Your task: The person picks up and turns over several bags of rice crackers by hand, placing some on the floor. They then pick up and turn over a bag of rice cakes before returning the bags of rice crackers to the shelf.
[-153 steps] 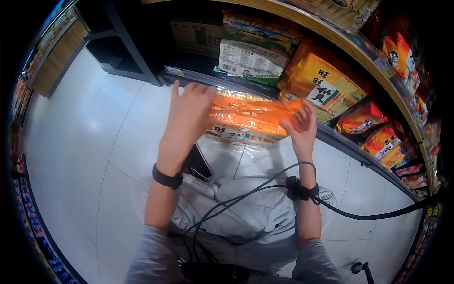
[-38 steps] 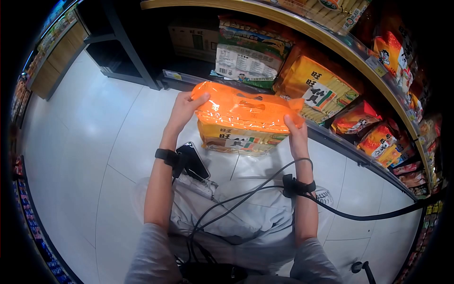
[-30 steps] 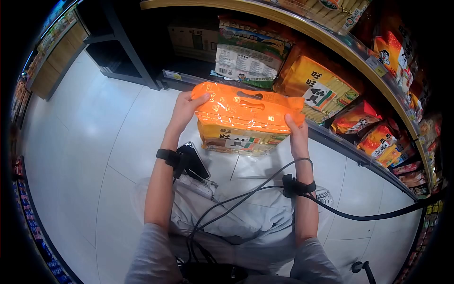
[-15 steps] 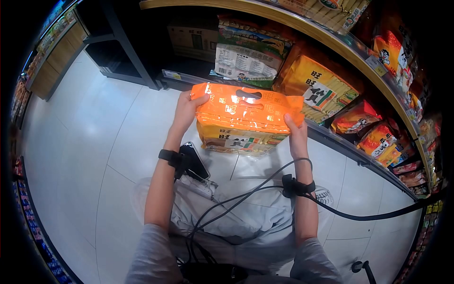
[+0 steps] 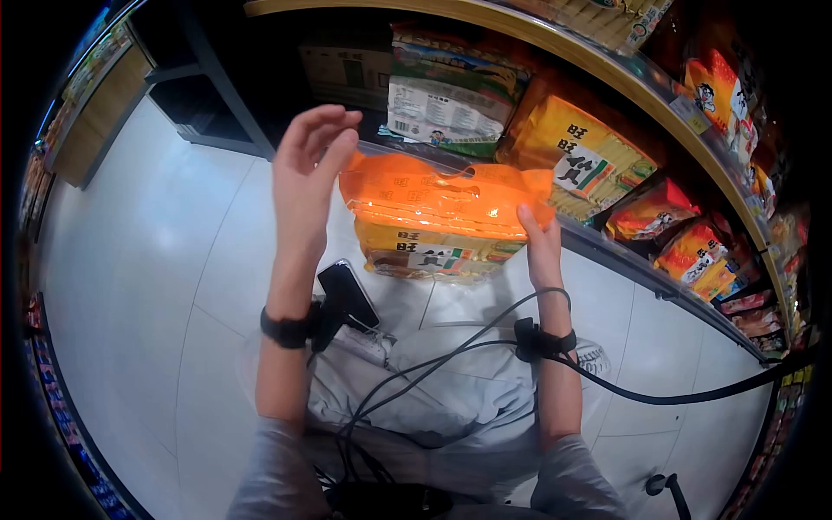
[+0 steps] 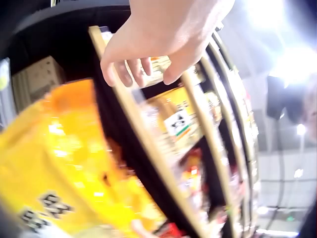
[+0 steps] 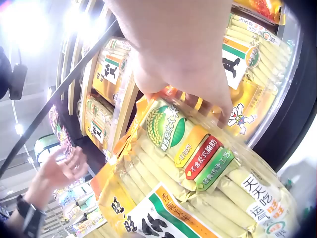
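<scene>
A large rice cracker bag [image 5: 442, 217] stands in front of the shelf, its orange top with the handle cut-out upward. Its clear front shows pale wrapped sticks in the right wrist view. My right hand [image 5: 543, 243] pinches the bag's right top corner, thumb on the near side and fingers behind. At the other end, my left hand [image 5: 310, 169] is lifted just above the bag's left top corner, fingers loosely bent with nothing between them. In the left wrist view, the left hand [image 6: 158, 39] hangs over the shelf fronts, apart from the orange top of the bag.
A similar yellow cracker bag [image 5: 589, 160] and a green-white bag [image 5: 446, 100] stand on the low shelf, with smaller red packs [image 5: 693, 256] to the right. A phone [image 5: 348, 293] lies by the left shoe. Black cables [image 5: 451, 351] run between the wrists.
The left hand has let go of the bag's left corner and risen up and left. The bag's orange top, earlier pulled up flat between both hands, now sags at the left. The right hand stays.
</scene>
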Demonstrator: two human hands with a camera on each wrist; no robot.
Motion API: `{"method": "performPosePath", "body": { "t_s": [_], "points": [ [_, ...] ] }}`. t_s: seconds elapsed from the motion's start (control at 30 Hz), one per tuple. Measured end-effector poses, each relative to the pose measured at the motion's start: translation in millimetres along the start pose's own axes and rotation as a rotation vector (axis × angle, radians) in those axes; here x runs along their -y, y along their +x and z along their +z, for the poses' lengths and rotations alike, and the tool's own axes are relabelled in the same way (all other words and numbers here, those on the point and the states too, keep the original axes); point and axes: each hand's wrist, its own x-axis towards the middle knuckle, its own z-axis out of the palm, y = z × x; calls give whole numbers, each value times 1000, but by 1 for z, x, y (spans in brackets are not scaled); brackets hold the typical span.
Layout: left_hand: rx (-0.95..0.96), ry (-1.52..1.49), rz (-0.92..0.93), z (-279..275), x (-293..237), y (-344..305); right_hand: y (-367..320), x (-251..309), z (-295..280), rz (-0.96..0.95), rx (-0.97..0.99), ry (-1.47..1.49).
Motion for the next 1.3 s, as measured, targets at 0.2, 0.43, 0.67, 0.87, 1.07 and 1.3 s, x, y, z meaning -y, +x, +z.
{"method": "performPosePath", "body": {
  "t_s": [0.2, 0.43, 0.67, 0.87, 1.07, 1.3],
  "points": [
    [1059, -536, 478, 6, -109, -33, 3, -4, -2, 39, -9, -41],
    [955, -556, 507, 1, -122, -75, 5, -12, -4, 18, -32, 3],
    [382, -617, 829, 34, -119, -96, 3, -11, -2, 5, -31, 37],
    [319, -625, 767, 37, -120, -99, 4, -10, -2, -19, -29, 29],
    [240, -646, 768, 45, -121, -104, 4, -10, -2, 7, -28, 17],
    [242, -620, 600, 19, -145, -105, 5, -12, -3, -6, -13, 39]
  ]
}}
